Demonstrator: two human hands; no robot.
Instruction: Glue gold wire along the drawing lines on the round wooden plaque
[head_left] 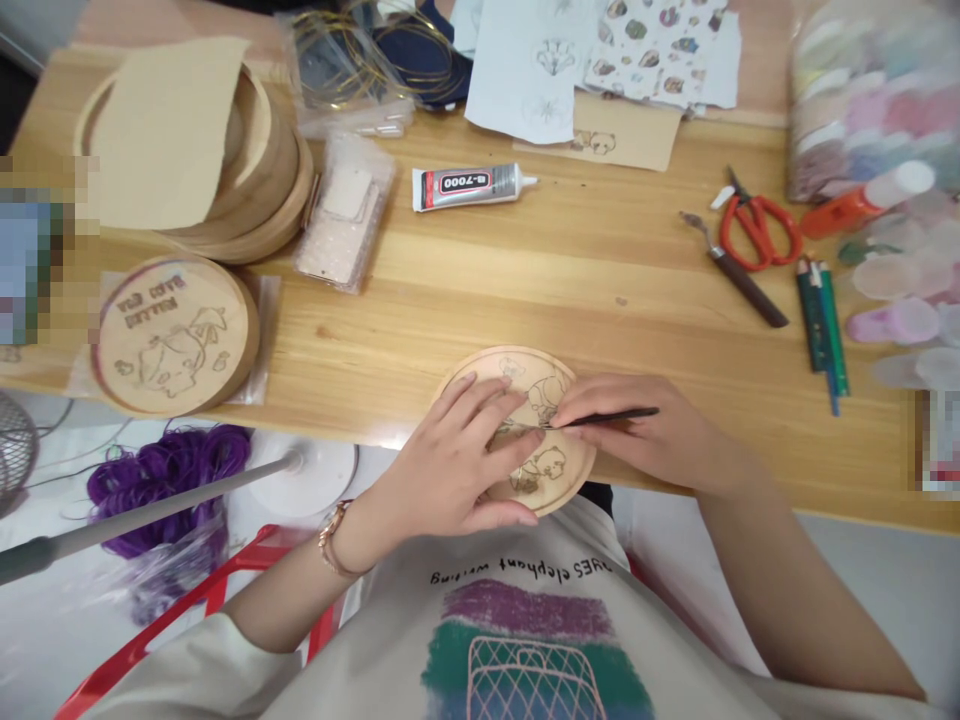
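A round wooden disc (579, 482) with a raised rim and outlined animal drawings lies at the table's near edge. My left hand (457, 455) rests flat across its left side with fingers spread, the thumb by the near rim. From the right, my right hand (645, 430) pinches a thin dark-handled tool (616, 416). Its slim metal tip points left and meets the drawing close to my left fingertips. What kind of tip it is I cannot make out. My left hand covers part of the drawings.
Left stand a second drawn wooden disc (176, 335), stacked round wooden pieces (259, 150) and a bagged pack (345, 215). Ahead lies a glue tube (469, 186). To the right are a brown-handled tool (746, 285), red-handled scissors (759, 232), pencils (821, 320) and bottles (900, 320).
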